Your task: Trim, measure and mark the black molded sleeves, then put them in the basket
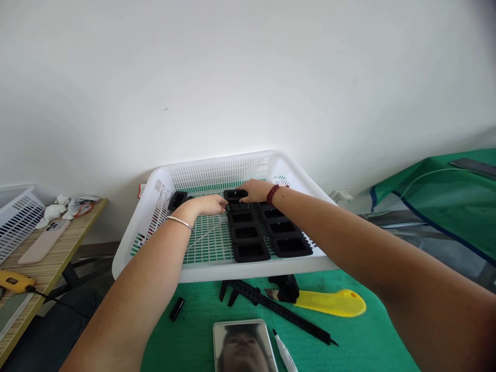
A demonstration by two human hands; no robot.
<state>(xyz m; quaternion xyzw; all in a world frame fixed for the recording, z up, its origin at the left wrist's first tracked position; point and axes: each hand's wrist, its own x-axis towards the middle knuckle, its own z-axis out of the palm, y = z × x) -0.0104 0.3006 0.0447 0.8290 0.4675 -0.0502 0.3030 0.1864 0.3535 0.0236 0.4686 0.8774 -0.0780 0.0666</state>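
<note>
Our right hand (256, 190) has its fingers bent over the right side of the far black piece (233, 194); whether it grips or only presses, we cannot tell. Our left hand (210, 204) is narrow, its fingertips gathered at that piece's left edge, their hold unclear too.

Much of the laying-out looks done: nearer to us than the right hand, a left column (247, 234) and a right column (290, 247) of black pieces stand side by side, though our right forearm covers the far end of the latter. Beyond the left hand's wrist, a lone piece (178, 200) lies apart, so we judge that side unfinished.

For moving, our left hand has the most room over the bare mesh floor (209, 235) just nearer to us. The right hand has less: the basket (256, 272) rises in a sloping side wall to its right, and the far wall stands just beyond it. Outside the near rim, below both hands, a caliper (279, 309) and a yellow cutter (329, 302) lie on the green counter (186, 351).
</note>
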